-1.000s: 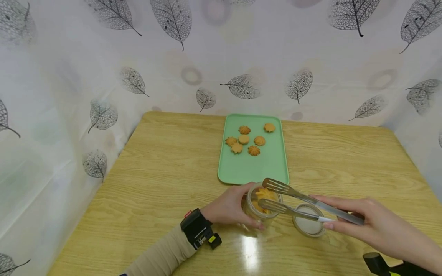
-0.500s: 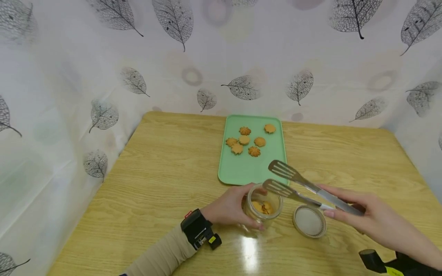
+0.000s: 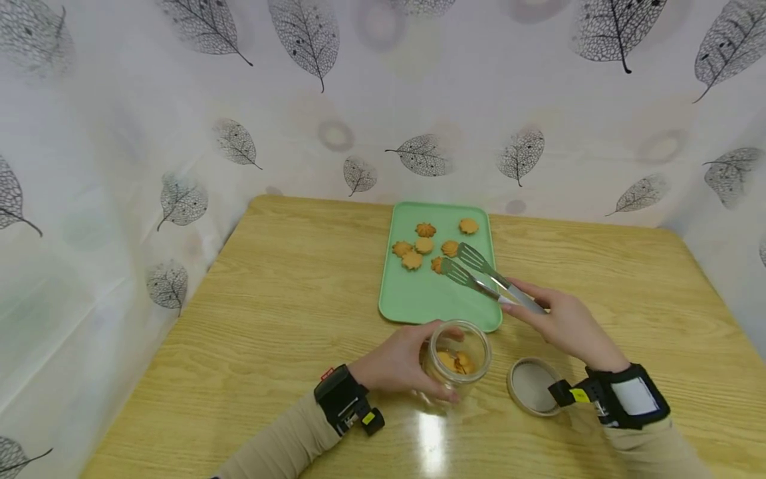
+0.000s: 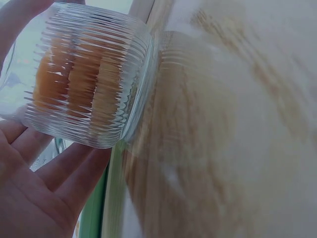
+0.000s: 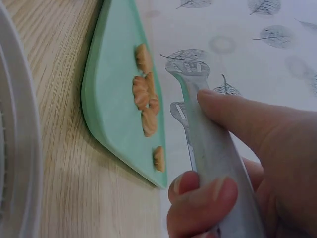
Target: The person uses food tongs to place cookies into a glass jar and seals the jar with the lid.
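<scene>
Well, clear ribbed glass jar [image 4: 94, 74], golden-brown cookies [image 3: 463, 363] inside.

Cookies [image 3: 411, 260] on the tray [image 3: 413, 296], jar [image 3: 473, 378] before it, lid [image 3: 534, 387] right of the jar.

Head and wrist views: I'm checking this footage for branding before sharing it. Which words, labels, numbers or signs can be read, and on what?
No text can be read in any view.
Red tag on the left wristband: too small to read.
Left yellow label, by that wristband: too small to read.
Right yellow label, by the right wristband: too small to read.
Glass jar, round lid, green tray: no lettering visible.
</scene>
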Motion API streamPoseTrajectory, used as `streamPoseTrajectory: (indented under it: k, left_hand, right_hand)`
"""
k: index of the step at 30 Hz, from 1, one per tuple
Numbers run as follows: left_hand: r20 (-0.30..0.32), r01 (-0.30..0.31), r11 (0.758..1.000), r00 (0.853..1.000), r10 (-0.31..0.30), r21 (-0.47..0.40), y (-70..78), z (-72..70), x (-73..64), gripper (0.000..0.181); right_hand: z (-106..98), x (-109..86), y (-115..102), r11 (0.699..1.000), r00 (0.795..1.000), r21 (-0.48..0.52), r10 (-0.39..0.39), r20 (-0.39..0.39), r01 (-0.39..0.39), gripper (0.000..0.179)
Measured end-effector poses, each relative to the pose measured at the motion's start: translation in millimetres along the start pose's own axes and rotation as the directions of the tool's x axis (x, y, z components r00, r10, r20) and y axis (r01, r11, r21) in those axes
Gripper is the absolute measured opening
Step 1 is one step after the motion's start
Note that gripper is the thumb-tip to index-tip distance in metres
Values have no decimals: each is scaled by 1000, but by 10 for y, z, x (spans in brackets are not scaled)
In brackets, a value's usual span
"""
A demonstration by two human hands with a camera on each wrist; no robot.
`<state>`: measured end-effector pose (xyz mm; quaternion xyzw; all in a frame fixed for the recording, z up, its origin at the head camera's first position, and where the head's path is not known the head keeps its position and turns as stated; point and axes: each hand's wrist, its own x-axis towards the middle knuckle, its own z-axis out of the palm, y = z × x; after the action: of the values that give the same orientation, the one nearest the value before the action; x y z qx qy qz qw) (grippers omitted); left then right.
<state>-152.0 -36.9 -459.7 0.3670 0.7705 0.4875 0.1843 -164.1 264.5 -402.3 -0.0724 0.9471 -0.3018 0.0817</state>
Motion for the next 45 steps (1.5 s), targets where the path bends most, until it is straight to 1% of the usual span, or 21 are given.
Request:
streamPoseTrajectory:
  k: [6, 10, 15, 19, 24, 31, 38, 41, 45]
  left_hand:
    - [2, -2, 1000, 1000, 2, -10, -2, 10, 6, 86]
    - [9, -4, 1000, 1000, 5, -23, -2, 18, 12, 85]
    - [6, -4, 1000, 1000, 5, -20, -1, 17, 11, 86]
    - [2, -10, 1000, 1000, 10, -15, -3, 16, 9, 86]
    - [4, -9, 1000, 1000, 9, -17, -12, 22, 6, 86]
    - [-2, -6, 1000, 1000, 6, -17, -15, 19, 4, 87]
    - [-9, -2, 1000, 1000, 2, -5, -8, 12, 7, 89]
    - [-14, -6, 1000, 1000, 6, 1, -6, 16, 10, 89]
    - [-14, -5, 1000, 1000, 5, -5, -7, 17, 7, 90]
  right_hand:
    - [94, 212, -10, 998, 999, -39, -41, -28, 39, 76]
    - [147, 306, 17, 998, 999, -51, -33, -14, 33, 78]
    - [211, 390, 18, 999, 1000, -45, -26, -4, 26, 78]
    - [250, 407, 4, 999, 1000, -34, -27, -3, 27, 75]
    - [269, 351, 2, 999, 999, -20, -36, -3, 36, 72]
    - [252, 154, 30, 997, 998, -24, -67, -14, 67, 71]
    - [217, -48, 47, 997, 998, -37, -62, 8, 62, 72]
    - [203, -130, 59, 997, 998, -33, -63, 6, 63, 72]
    - [208, -193, 100, 998, 999, -38, -48, 5, 48, 73]
